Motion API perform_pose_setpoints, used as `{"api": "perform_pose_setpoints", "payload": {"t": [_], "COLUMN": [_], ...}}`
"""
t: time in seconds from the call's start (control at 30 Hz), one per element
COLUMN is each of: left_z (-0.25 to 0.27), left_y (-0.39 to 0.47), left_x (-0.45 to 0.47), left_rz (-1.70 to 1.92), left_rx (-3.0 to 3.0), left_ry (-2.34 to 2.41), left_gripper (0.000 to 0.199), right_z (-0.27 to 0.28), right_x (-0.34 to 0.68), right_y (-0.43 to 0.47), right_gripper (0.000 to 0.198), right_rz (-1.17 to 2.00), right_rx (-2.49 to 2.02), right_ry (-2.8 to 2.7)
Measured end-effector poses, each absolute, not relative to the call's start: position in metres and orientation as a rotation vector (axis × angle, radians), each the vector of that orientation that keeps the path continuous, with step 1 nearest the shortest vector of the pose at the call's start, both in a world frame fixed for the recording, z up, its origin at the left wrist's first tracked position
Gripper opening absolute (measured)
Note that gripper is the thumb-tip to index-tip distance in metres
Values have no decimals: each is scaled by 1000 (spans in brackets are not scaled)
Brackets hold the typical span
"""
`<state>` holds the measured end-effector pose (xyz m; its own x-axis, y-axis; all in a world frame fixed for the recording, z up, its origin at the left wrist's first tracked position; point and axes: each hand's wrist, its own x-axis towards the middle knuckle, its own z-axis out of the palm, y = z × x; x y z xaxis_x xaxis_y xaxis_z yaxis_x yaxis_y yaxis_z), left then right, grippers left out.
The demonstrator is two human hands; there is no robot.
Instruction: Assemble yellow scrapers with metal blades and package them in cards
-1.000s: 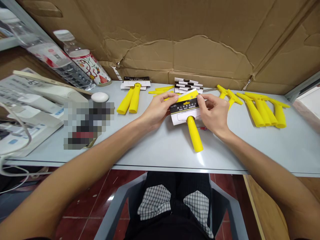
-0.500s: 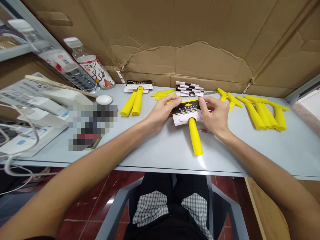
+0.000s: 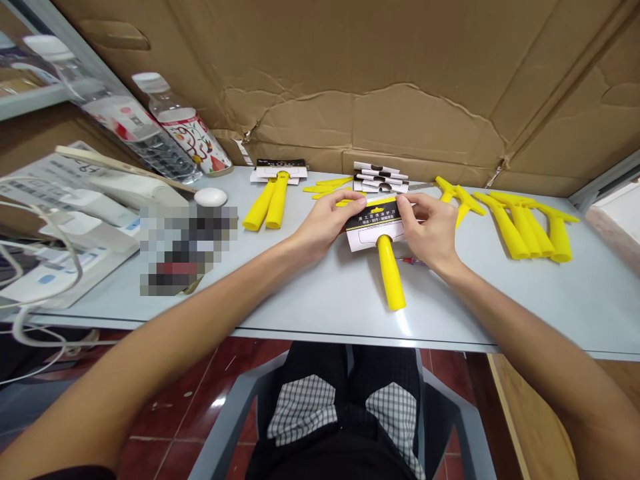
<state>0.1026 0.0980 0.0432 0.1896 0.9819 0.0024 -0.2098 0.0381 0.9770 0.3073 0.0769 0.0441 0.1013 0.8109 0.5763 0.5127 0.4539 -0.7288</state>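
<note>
Between my two hands is a yellow-handled scraper (image 3: 391, 277) with a black-and-white printed card (image 3: 375, 230) around its head. Its handle points down toward the desk's front edge. My left hand (image 3: 333, 223) is closed on the card's upper left corner, and my right hand (image 3: 427, 227) pinches the upper right side with the thumb on top. The fingers behind the card are hidden. Just beyond lies a stack of folded cards (image 3: 380, 177). A screwdriver with a red part (image 3: 413, 261) lies partly under my right hand.
Two carded scrapers (image 3: 274, 200) lie at the back left, beside flat yellow pieces (image 3: 327, 187). Several bare yellow scraper handles (image 3: 530, 227) rest on the right. Bottles (image 3: 187, 130), a white oval object (image 3: 211, 197) and cables (image 3: 70, 267) occupy the left. Cardboard (image 3: 425, 53) stands behind the desk.
The view has shifted very slightly. Both hands keep their hold on the scraper and its card, with hardly any movement.
</note>
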Motion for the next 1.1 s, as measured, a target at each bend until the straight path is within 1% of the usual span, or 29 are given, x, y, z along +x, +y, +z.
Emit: {"api": "perform_pose_setpoints", "payload": {"t": [0.1, 0.27, 0.5, 0.57, 0.83, 1.03, 1.1], "left_z": [43, 40, 39, 38, 39, 32, 31], "left_y": [98, 100, 95, 93, 91, 93, 93], "left_x": [103, 102, 103, 103, 104, 106, 105], "left_rz": [1139, 1169, 1112, 1103, 1145, 1069, 1077], "left_rx": [1130, 1187, 1175, 1226, 1348, 1177, 1185], "left_ry": [943, 907, 854, 850, 901, 834, 834], "left_gripper": [44, 40, 56, 58, 39, 43, 40], "right_z": [43, 44, 45, 45, 42, 39, 41], "right_x": [308, 308, 309, 309, 309, 310, 311], "right_y": [77, 76, 77, 78, 81, 84, 85], "right_gripper": [26, 26, 24, 24, 23, 20, 17], "right_rz": [339, 309, 304, 330, 389, 415, 469], "right_rx": [-1206, -1191, -1214, -1208, -1181, -1133, -1102], "right_ry": [-1561, -1561, -1520, -1514, -1467, -1457, -1453]}}
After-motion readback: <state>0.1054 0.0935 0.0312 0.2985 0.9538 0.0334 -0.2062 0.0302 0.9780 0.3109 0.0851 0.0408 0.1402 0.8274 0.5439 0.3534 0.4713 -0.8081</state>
